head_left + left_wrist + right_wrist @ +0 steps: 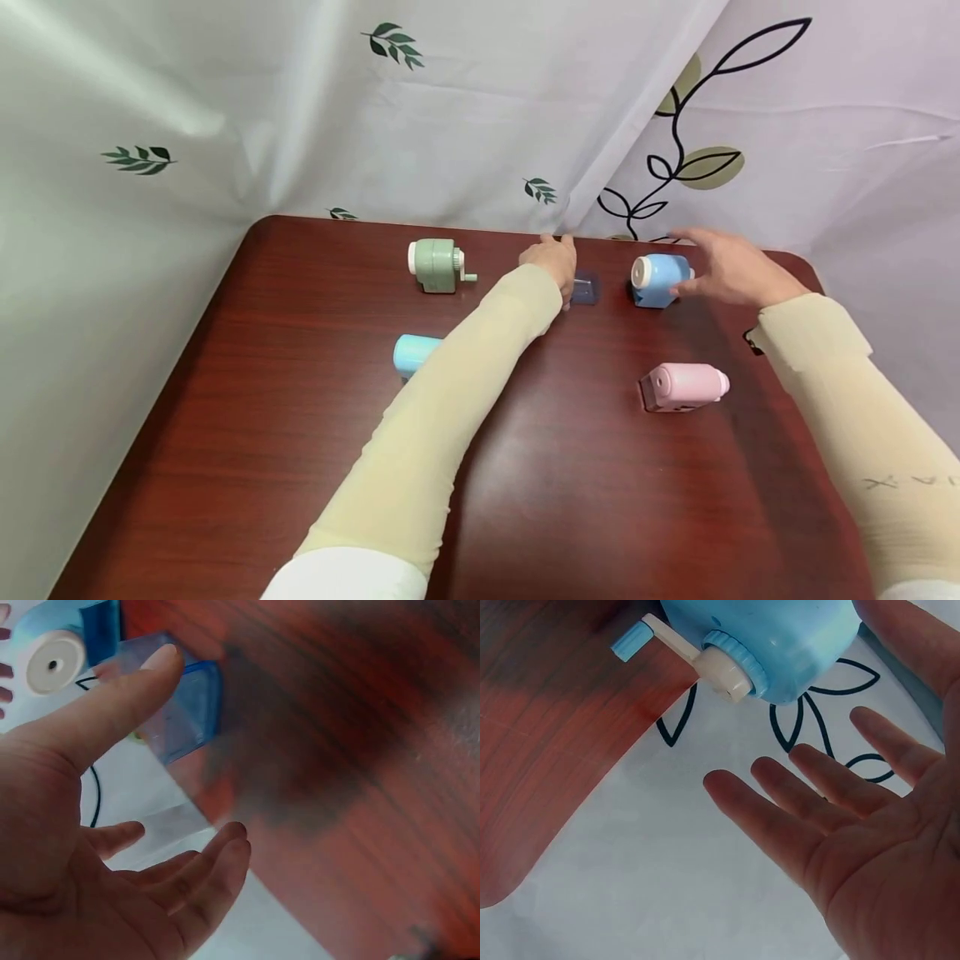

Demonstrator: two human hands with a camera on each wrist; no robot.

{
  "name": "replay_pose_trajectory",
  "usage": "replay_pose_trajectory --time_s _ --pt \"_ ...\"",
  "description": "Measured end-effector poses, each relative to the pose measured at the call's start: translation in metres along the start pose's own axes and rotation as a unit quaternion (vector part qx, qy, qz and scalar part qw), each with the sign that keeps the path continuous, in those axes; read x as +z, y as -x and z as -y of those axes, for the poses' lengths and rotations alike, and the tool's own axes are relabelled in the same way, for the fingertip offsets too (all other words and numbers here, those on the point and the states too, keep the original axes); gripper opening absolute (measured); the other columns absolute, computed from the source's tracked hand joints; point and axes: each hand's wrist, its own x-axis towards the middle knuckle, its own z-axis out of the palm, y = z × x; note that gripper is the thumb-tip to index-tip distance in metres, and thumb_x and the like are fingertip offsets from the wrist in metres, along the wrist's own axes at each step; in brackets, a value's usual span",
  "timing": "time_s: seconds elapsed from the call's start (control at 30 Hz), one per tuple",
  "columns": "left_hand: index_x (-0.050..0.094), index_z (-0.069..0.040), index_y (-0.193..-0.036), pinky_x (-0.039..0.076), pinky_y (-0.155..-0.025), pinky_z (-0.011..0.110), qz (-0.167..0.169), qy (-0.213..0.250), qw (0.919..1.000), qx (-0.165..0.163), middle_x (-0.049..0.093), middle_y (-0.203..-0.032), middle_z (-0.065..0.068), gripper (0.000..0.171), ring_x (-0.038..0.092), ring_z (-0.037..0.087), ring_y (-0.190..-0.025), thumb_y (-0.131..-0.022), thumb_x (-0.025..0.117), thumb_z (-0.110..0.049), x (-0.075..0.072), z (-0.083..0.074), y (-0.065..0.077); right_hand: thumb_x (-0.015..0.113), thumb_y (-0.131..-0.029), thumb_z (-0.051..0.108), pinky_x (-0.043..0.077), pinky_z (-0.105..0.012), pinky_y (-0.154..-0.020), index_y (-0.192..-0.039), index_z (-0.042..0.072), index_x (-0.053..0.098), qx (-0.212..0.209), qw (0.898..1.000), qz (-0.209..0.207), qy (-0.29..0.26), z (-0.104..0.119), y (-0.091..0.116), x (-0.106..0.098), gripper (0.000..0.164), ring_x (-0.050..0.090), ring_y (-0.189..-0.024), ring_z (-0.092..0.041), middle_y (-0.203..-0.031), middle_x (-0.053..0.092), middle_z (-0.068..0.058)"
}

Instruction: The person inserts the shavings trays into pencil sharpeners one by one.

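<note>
A blue hand-crank pencil sharpener (662,279) stands at the back right of the table. Beside it my right hand (731,267) is held with fingers spread, its thumb close to the body; whether they touch I cannot tell. In the right wrist view the sharpener's crank (671,639) points away from this hand. A see-through bluish shavings drawer (586,289) lies left of the sharpener. My left hand (552,260) is at the drawer's left side. In the left wrist view its thumb overlaps the drawer (187,712), and its fingers extend apart from it.
A green crank sharpener (435,265) stands at the back left. Nearer are a light-blue one (412,354), partly hidden by my left sleeve, and a pink one (688,384) at the right. A white leaf-patterned curtain (465,125) hangs behind the dark red table (570,483).
</note>
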Motion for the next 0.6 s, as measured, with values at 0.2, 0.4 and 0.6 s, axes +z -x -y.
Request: replay_pose_trajectory --time_s 0.2,0.4,0.6 --pt "0.036 -0.016 -0.134 0.049 -0.071 0.033 -0.016 0.004 0.9996 0.025 0.042 -0.128 0.008 0.083 0.053 0.019 -0.099 -0.066 0.083 -0.028 0.014 -0.005 -0.013 0.081 -0.070 0.025 0.032 -0.059 -0.095 -0.137 0.001 0.041 -0.023 1.000 -0.015 0.000 -0.003 -0.003 0.004 0.081 0.041 -0.118 -0.045 -0.131 0.046 -0.028" --pt "0.058 -0.021 -0.097 0.050 -0.062 0.034 -0.045 0.035 0.9979 0.029 0.061 -0.101 -0.005 0.040 0.055 0.010 -0.083 -0.066 0.082 -0.016 0.022 -0.005 -0.022 0.082 -0.068 0.020 0.034 -0.056 -0.095 -0.133 0.001 0.046 -0.047 0.998 -0.032 0.001 -0.005 -0.005 0.009 0.077 0.043 -0.117 -0.043 -0.127 0.050 -0.026" --pt "0.059 -0.022 -0.095 0.049 -0.062 0.032 -0.053 0.050 0.9968 0.032 0.061 -0.098 -0.007 0.039 0.055 0.009 -0.080 -0.065 0.084 -0.022 0.025 -0.004 -0.024 0.081 -0.070 0.021 0.035 -0.056 -0.093 -0.133 0.005 0.047 -0.048 0.999 -0.026 0.008 -0.002 -0.007 0.009 0.074 0.045 -0.116 -0.042 -0.128 0.050 -0.025"
